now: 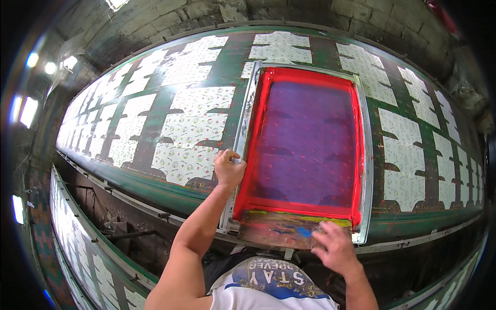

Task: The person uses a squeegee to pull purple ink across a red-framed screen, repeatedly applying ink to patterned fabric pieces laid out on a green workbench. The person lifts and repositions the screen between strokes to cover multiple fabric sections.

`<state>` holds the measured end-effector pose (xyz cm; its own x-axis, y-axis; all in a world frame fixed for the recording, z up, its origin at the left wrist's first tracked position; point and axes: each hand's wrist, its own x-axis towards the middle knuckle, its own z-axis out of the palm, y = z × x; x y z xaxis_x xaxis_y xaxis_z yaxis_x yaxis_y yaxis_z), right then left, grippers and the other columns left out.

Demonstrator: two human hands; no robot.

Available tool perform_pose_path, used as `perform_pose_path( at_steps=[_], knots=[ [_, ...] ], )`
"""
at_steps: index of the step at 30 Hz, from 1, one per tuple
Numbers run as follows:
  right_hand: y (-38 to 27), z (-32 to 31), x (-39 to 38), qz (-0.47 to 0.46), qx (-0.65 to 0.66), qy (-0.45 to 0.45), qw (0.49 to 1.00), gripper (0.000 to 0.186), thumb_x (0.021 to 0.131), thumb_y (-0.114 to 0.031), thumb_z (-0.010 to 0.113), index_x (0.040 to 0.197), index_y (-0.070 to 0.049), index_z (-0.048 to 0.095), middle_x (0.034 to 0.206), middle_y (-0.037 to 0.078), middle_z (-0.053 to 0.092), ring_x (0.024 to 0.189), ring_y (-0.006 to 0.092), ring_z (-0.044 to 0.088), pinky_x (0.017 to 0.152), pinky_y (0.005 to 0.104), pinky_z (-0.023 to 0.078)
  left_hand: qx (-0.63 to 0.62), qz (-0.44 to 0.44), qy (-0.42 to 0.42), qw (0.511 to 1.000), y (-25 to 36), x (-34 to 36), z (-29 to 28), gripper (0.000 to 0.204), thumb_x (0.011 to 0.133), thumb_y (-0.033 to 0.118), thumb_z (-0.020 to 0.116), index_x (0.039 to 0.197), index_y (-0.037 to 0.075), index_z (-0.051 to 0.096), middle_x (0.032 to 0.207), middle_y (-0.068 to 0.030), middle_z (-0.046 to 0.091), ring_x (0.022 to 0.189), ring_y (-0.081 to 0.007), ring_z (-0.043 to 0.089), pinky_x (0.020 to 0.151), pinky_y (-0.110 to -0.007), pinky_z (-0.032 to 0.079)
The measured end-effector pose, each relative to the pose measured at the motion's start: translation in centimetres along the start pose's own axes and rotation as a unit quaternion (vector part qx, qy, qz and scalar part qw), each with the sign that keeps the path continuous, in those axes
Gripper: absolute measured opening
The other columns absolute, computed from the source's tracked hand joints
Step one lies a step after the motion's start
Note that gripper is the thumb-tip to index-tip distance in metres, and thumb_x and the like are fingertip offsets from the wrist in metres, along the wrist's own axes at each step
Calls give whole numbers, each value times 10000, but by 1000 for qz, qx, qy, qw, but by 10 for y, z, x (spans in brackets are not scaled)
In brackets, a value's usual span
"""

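A silkscreen frame (368,170) with grey metal sides lies on a long green printing table (240,98). Its purple mesh (307,139) is bordered by wet red ink (251,170). My left hand (230,168) is closed around the frame's left side, thumb uppermost. At the frame's near end is a wooden board (271,227) smeared with yellow, blue and red. Over the right part of this board hovers my right hand (336,246), its fingers loosely apart and slightly blurred; I see nothing in it. Whether it touches the board I cannot tell.
Rows of white printed fabric pieces (194,124) lie along the table on both sides of the frame. A metal rail (129,199) follows the table's near edge. Another table with white pieces (77,248) stands at the lower left. A block wall (170,23) rises behind.
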<state>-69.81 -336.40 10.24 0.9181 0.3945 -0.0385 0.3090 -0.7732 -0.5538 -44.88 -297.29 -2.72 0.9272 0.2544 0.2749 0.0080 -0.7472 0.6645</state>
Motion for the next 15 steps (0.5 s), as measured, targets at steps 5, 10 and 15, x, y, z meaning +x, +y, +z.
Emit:
perform_pose_path(
  at_steps=[5,10,15],
  knots=[
    [-25,29,1,-18,-121,20,992,534,825,-130,847,1354,-154,778,1490,132,667,1398,368,602,1155,512,495,-21,-27,7,999,12,0,-3,587,716,132,813,1293,80,717,1066,-132,697,1091,-366,674,1006,-486,554],
    [-42,33,13,-43,-169,111,978,491,858,-38,723,1340,-115,773,1336,137,736,1274,369,681,1071,508,544,16,-32,-31,999,17,-2,-10,663,774,192,783,1415,42,702,1208,-181,673,1225,-407,616,1087,-504,531],
    [-65,32,68,-29,-172,99,980,495,839,11,673,1313,-91,776,1197,125,772,1141,359,734,987,498,577,20,-13,-35,999,19,-4,-14,654,801,186,778,1421,-4,695,1225,-190,667,1210,-405,609,1084,-501,526]
  ],
)
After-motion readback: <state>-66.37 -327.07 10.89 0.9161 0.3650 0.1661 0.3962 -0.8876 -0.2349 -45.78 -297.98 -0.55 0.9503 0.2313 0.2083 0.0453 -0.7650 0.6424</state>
